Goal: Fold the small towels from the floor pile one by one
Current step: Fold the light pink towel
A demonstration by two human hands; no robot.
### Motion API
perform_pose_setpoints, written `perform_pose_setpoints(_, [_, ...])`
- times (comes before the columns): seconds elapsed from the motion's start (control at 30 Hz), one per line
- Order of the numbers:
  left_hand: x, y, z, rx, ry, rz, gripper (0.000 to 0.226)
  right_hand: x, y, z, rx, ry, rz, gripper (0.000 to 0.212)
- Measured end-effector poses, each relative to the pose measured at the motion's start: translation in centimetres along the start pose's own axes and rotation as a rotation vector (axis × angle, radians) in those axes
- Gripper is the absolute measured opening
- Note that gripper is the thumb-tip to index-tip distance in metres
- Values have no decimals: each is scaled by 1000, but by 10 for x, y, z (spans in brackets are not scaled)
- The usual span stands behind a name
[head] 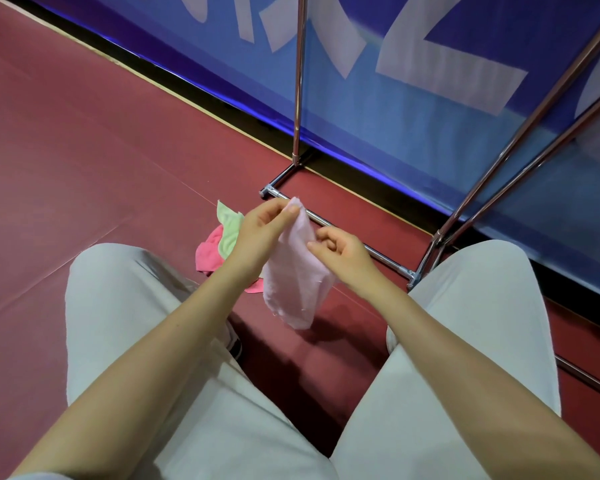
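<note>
- The blue banner behind the rack carried large pale letter shapes, cropped by the frame and too cut off to read; no other writing or brand showed.
- The left hand was raised above the floor, its thumb and forefinger pinching the top corner of a pale pink towel, the other fingers curled loosely beneath.
- The right hand sat just beside the left and a little lower, fingers curled in, pinching the towel's right edge near the top.
- The two hands were close together but not touching, with the cloth between them; both forearms reached forward from the bottom corners of the view.
- The pale pink towel hung slack from those two pinches, its lower end drooping between the knees, above the red floor and not touching it.
- The floor pile lay just behind the left hand: a light green towel on top of a bright pink towel, both crumpled and partly hidden by the left wrist.
- The person's legs in light grey trousers spread to either side of the hanging cloth.
- A chrome rack stood on the floor beyond the hands, its base bar running just behind the held towel and its uprights rising in front of the banner.
</note>
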State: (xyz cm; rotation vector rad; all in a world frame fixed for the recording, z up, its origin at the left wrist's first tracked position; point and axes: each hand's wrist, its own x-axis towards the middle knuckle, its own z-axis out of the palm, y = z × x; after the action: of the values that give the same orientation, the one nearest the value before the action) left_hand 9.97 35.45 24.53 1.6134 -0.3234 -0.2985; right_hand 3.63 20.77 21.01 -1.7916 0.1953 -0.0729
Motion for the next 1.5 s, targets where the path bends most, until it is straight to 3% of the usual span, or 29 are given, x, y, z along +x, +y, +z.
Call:
perform_pose_setpoints(0.2, [5,1,-16,-64,119,11,20,1,6,-1,-239,-59,-98,23])
perform_pose_setpoints(0.33, [10,4,-27,-115,232,1,15,5,19,2,-439,-48,-189,14])
perform_pose_setpoints(0.4, [12,6,-33,-123,258,15,16,2,19,2,-395,-70,-137,8])
perform_pose_setpoints(0.5, [15,6,-37,-100,289,56,20,-3,17,3,-426,-121,-56,24])
perform_pose_setpoints(0.63, [17,7,-46,-128,397,71,19,-7,21,4,-494,-107,-20,12])
perform_pose_setpoints(0.83, [27,7,-79,-256,567,67,25,-10,29,-1,-658,-120,62,39])
perform_pose_setpoints(1.0, [31,4,-91,-230,612,72,28,-11,30,-8,-582,-39,124,35])
perform_pose_setpoints(1.13, [36,0,-90,-179,654,52,23,-12,23,-16,-525,54,53,38])
perform_pose_setpoints(1.33, [46,-13,-94,-198,733,-6,10,-21,13,-22,-511,91,-101,7])
perform_pose_setpoints(1.5, [50,-15,-92,-234,730,-25,10,-21,12,-28,-638,214,-235,18])
